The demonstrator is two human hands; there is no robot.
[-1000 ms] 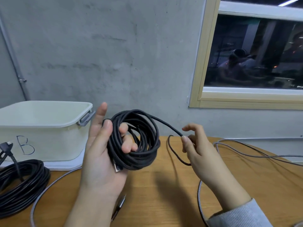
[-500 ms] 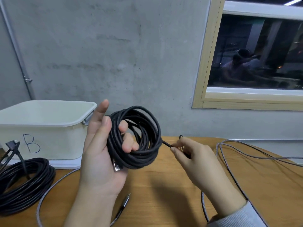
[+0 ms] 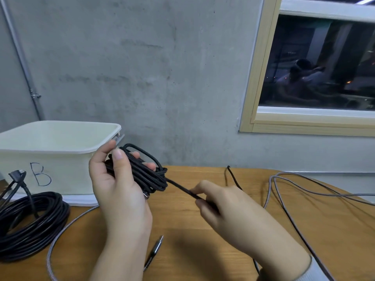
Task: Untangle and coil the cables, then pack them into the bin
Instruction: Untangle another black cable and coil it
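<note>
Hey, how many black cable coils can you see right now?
2. One black coil is gripped in the left hand; a larger black coil lies on the table beside the bin. The bin's inside is hidden.

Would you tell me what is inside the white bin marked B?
Only the pale inner walls near the rim of the white bin show, with no cable in sight. Its floor is hidden by the front wall, so its contents cannot be confirmed.
</note>
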